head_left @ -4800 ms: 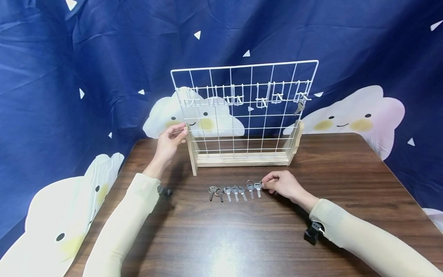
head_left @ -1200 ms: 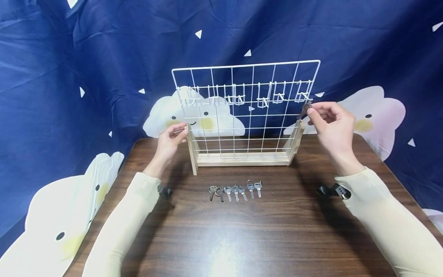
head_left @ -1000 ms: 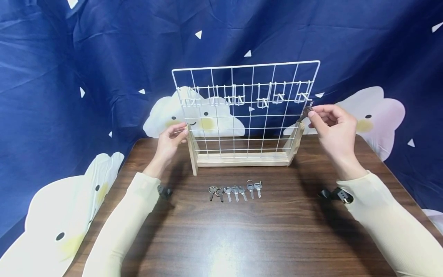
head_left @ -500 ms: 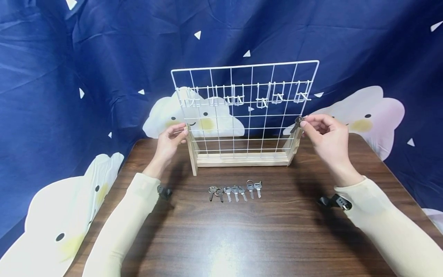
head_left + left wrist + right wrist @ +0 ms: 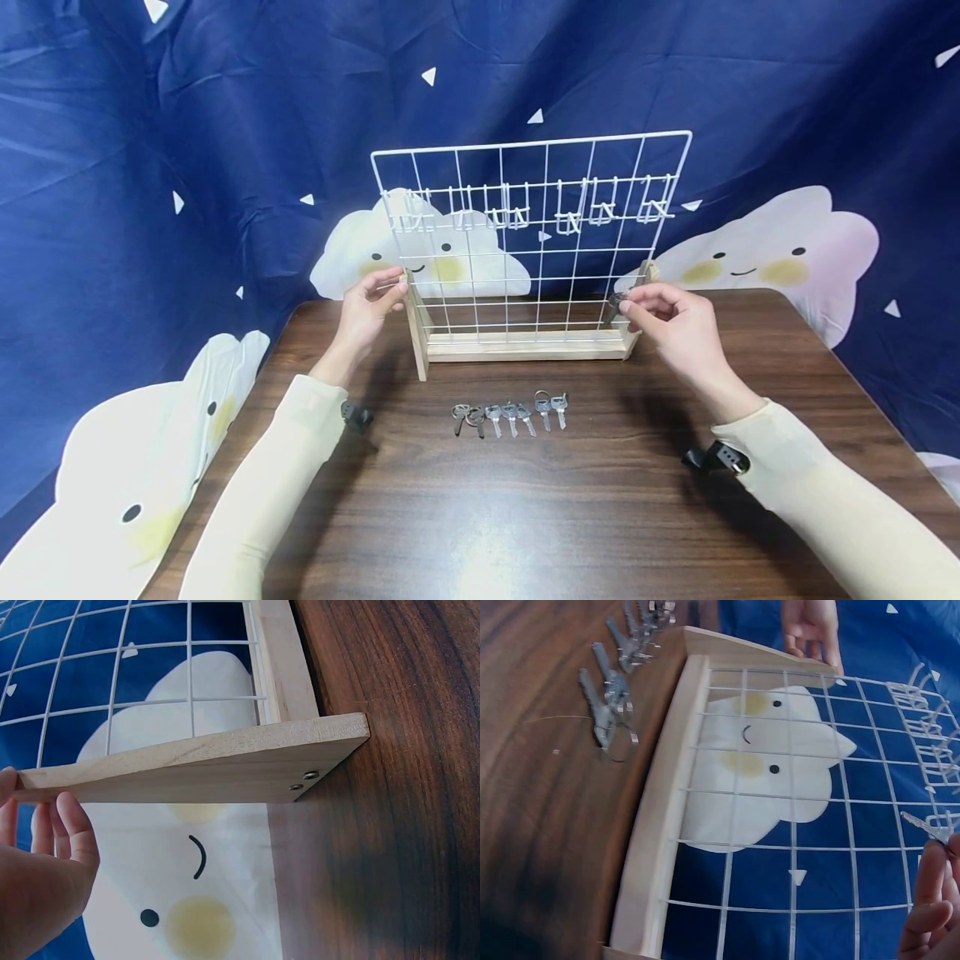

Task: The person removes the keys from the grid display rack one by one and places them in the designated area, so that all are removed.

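Observation:
My left hand (image 5: 366,304) holds the upper end of the rack's left wooden side panel (image 5: 417,333), thumb on one side and fingers on the other; the left wrist view shows this grip on the panel (image 5: 187,769) closely. My right hand (image 5: 678,329) pinches a dark key (image 5: 613,308) by its head, blade angled down and left, before the lower right of the white wire grid (image 5: 546,143). The right wrist view shows this key (image 5: 922,823) at the fingertips. Several keys (image 5: 512,417), some with rings, lie in a row on the table.
Several white wire hooks (image 5: 568,222) hang across the grid's upper part, the rightmost hook (image 5: 652,210) bearing no key. A wooden base bar (image 5: 525,346) joins the side panels on the brown table (image 5: 480,500). A blue cloud-patterned curtain (image 5: 300,100) hangs behind.
The key that hung on the rightmost hook is now in my right hand, which came up from the key row and has since moved down and left. My left hand stays put.

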`<state>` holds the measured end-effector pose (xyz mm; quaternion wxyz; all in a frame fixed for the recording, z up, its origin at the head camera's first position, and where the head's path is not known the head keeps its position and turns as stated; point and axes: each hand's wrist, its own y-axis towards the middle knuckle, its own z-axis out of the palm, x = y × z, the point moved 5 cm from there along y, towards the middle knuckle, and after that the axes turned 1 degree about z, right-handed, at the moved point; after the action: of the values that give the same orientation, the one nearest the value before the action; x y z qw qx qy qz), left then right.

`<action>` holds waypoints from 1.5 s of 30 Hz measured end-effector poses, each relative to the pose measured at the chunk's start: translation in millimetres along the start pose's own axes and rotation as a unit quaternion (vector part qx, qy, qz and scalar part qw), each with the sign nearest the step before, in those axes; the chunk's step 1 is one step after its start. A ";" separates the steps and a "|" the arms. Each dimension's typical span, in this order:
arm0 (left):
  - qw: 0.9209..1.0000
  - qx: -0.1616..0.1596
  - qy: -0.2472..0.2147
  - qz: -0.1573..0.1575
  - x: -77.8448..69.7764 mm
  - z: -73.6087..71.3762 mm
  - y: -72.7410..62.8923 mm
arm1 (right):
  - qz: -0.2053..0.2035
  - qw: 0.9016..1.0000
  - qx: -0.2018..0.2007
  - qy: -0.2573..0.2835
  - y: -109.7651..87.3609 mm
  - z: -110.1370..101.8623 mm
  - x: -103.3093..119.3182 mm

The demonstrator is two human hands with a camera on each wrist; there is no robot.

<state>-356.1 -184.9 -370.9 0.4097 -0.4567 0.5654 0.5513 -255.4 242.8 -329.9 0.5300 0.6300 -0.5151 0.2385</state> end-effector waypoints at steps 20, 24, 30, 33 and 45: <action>1.000 -0.001 -0.002 0.002 -0.5 0.0 -1.1 | 0.047 0.990 0.128 -0.022 -22.1 36.7 -48.2; 1.000 -0.001 0.004 -0.006 1.3 -0.5 -0.8 | 0.070 0.985 0.157 -0.009 -26.2 44.6 -62.5; 1.000 -0.001 0.003 -0.009 1.9 -0.6 0.3 | 0.095 0.979 0.179 -0.003 -30.5 50.8 -78.5; 1.000 0.000 0.004 -0.006 0.8 -0.9 0.4 | 0.103 0.977 0.186 -0.011 -33.1 53.8 -82.8; 1.000 0.001 -0.001 -0.001 0.3 -0.9 -0.1 | 0.150 0.960 0.235 -0.030 -45.6 69.4 -103.0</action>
<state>-356.1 -185.8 -371.1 0.4114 -0.4562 0.5652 0.5506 -268.0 216.0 -458.8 0.3095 0.6588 -0.5494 0.4104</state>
